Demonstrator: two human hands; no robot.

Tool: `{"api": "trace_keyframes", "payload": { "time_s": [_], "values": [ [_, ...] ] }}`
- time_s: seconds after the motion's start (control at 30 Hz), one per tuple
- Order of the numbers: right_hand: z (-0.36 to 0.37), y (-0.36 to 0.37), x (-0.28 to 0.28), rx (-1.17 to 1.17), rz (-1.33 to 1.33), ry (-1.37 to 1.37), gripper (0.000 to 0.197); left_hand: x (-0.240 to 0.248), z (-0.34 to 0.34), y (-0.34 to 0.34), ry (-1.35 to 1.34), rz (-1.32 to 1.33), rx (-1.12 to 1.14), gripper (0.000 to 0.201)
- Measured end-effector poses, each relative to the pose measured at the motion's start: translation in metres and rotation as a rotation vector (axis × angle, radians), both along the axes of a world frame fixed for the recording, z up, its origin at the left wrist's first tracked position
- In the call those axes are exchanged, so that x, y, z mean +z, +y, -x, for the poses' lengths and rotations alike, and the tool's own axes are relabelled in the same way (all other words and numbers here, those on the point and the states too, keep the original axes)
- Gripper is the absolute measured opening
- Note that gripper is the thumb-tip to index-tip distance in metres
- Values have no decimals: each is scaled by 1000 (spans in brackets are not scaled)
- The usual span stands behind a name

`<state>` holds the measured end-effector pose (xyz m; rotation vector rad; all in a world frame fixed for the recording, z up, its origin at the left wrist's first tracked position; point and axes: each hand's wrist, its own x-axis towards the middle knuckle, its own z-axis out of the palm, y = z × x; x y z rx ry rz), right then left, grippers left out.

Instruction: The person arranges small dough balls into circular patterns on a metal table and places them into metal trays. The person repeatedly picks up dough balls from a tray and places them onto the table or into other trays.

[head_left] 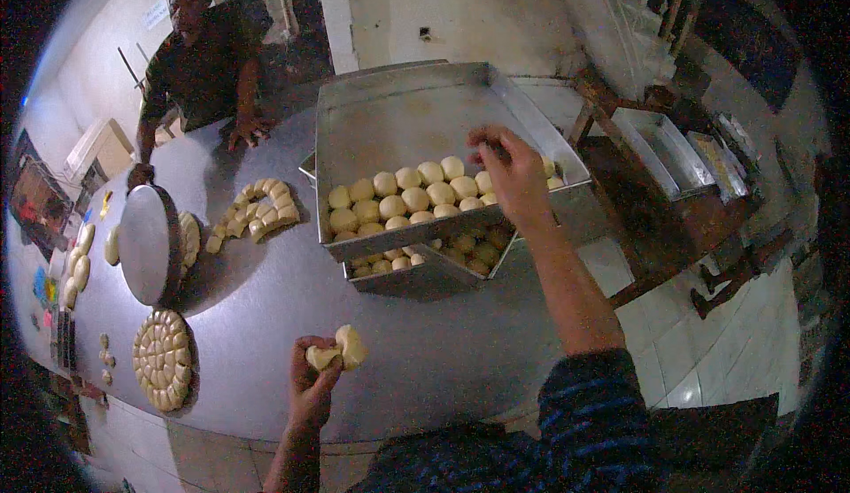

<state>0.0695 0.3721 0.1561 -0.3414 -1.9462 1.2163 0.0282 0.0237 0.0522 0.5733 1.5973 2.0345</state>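
My left hand (314,380) is closed around pale pieces of dough (351,348), held above the near edge of the metal table. Over the large metal tray (403,108) is my right hand (515,174), its fingers bent but apart, with nothing visible between them. Beneath and beside it, rows of round dough balls (416,199) fill the near part of that tray. My right hand and wrist hide some of the balls at the right. Under this tray, more trays hold further dough balls (469,249), partly covered.
Cut dough pieces (266,208) lie in a curved cluster, and a round segmented dough slab (163,360) rests on the metal table (398,351). Across it a co-worker (204,59) grips a round metal pan (149,245) standing on edge. A rack at right carries empty trays (664,152).
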Motion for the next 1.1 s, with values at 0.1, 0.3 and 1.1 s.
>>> {"api": "trace_keyframes", "payload": {
  "time_s": [0.1, 0.3, 1.1],
  "values": [
    [-31, -101, -24, 272, -435, -245, 33, 1, -2, 1, 8, 35, -16, 26],
    [-103, -164, -161, 384, 279, -520, 41, -22, 21, -4, 109, 266, -201, 25],
    [-141, -92, -196, -205, -428, -666, 31, -66, 59, -33, -309, 245, 89, 36]
  ]
}}
